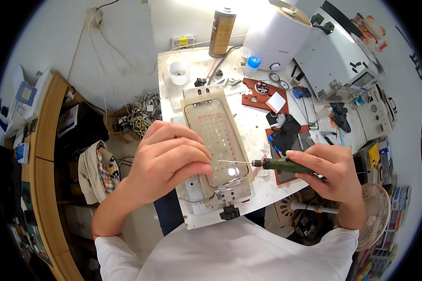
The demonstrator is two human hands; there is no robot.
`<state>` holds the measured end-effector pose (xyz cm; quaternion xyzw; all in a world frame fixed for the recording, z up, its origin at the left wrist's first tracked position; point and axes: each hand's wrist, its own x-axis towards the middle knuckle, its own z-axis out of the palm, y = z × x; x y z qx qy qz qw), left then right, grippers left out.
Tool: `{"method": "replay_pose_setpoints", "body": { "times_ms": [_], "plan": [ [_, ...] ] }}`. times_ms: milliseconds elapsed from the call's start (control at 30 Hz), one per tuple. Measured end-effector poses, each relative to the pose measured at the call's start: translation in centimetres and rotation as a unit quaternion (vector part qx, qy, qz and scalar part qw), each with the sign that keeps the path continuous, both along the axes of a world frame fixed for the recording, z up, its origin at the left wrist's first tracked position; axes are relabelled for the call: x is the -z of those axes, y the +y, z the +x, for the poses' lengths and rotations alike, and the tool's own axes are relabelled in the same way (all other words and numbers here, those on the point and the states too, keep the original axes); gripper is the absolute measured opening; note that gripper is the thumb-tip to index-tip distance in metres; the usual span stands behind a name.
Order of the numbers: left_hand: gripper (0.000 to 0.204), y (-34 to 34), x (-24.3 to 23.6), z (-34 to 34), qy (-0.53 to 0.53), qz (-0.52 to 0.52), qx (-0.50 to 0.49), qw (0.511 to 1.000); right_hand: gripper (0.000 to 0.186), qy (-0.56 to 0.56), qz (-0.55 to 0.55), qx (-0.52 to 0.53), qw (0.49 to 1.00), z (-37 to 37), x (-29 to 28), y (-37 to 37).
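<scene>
My right hand (333,169) grips a green pen-shaped rotary tool (283,164). A long thin metal rod (234,162) runs from the tool's dark chuck toward the left. My left hand (171,157) is curled with thumb and fingers drawn together beside the rod's tip. Whether anything sits in that pinch is too small to tell. Below both hands lies a heated-plate style fixture (191,95) with a metal clamp at its near end and a black knob (229,211). A phone-sized clear panel (215,124) with rounded corners rests on it, partly covered by my left fingers.
A white cup (179,73), a tall spray can (222,33) and a white cylindrical appliance (276,35) stand at the back. Blue-capped bottle (252,66), reddish-brown trays (266,96) and a black cloth (286,133) lie right. A fan (375,216) stands at lower right.
</scene>
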<state>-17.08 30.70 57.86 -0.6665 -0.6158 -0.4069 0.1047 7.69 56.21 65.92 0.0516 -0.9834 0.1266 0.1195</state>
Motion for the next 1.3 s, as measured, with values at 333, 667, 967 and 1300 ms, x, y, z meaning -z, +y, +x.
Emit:
{"method": "replay_pose_setpoints", "body": {
  "times_ms": [333,667,967,1300],
  "plan": [
    [0.022,0.5,0.0,0.7,0.008,-0.001,-0.008,1.000,0.055,-0.006,0.004,0.004,1.000,0.6,-0.2,0.0],
    [0.023,1.0,-0.6,-0.3,0.008,-0.040,0.029,0.999,0.053,-0.034,0.009,-0.019,0.999,0.5,-0.1,-0.1],
    [0.023,1.1,-1.1,-0.2,0.013,-0.051,0.015,0.999,0.052,-0.018,0.022,-0.020,0.999,0.4,0.2,-0.5],
    [0.023,1.1,-1.2,-0.4,-0.002,-0.068,0.014,0.998,0.052,-0.034,0.033,-0.032,0.998,0.1,-0.4,-0.6]
  ]
}}
